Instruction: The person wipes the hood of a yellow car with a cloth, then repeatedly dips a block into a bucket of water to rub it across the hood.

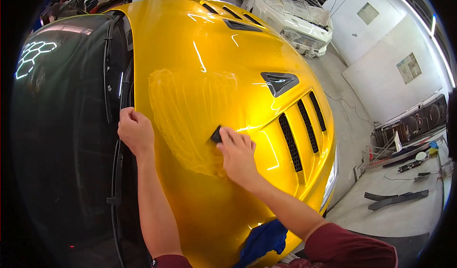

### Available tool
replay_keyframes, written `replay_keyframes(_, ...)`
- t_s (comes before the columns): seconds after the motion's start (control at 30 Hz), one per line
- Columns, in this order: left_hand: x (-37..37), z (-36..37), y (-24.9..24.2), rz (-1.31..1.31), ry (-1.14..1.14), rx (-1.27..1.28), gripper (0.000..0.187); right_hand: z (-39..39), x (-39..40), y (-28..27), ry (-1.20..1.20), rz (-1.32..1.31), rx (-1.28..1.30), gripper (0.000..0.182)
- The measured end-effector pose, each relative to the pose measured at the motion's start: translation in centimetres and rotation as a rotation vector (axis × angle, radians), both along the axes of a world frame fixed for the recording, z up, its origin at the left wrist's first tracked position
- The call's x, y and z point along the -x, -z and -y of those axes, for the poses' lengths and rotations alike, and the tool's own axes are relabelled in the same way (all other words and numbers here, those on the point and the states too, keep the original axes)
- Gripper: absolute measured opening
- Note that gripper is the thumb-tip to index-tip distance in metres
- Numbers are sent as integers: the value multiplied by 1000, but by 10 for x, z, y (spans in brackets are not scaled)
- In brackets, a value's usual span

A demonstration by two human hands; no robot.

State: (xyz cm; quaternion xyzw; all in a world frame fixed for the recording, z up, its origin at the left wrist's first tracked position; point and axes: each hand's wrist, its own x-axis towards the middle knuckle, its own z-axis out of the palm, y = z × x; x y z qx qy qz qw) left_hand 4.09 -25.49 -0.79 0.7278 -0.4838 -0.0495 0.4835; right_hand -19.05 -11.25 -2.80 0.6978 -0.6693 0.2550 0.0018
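The yellow car hood [200,215] spreads out below me, with a hazy, streaked patch of product [181,106] over its middle. In my right hand [238,158] is a small black applicator block [216,134], pressed down at the patch's edge nearest the headlight. My left hand [136,129] is closed, its fingers curled at the hood's rear edge beside the windshield; whether they grip the edge or something small is hidden. A crumpled blue cloth [263,243] lies on the hood close to my body, below my right forearm.
The dark windshield [62,139] and wiper [110,77] lie left of the hood. Black vents [307,125] and a triangular scoop [280,83] break its surface. Beyond stand a partly covered white car [290,18], a bench with black strips [397,200] and speakers [423,118].
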Motion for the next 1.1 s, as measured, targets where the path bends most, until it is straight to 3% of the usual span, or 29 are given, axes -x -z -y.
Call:
replay_keyframes(0.17, 1, -2, -4, -41, 18, -43, 14, 141, 37, 6, 274, -78, -6, 40)
replay_keyframes(0.2, 1, -4, -4, -45, 17, -41, 14, 150, 38, 9, 304, -102, 27, 40)
replay_keyframes(0.33, 2, -2, -5, -45, 23, -25, 14, 67, 9, 16, 301, -119, 51, 43)
replay_keyframes(0.5, 1, -1, -2, -5, 19, 21, 14, 159, 47, -6, 371, -146, -126, 42)
replay_keyframes(0.87, 4, -4, -7, 6, 2, 61, 10, 203, 53, -3, -167, -152, -20, 38)
replay_keyframes(1.0, 6, -4, -6, 9, -38, 61, 9, 185, 114, 4, -203, -190, 23, 40)
replay_keyframes(1.1, 7, -3, -9, -5, -32, 53, 7, 201, 98, -4, -275, -190, 43, 38)
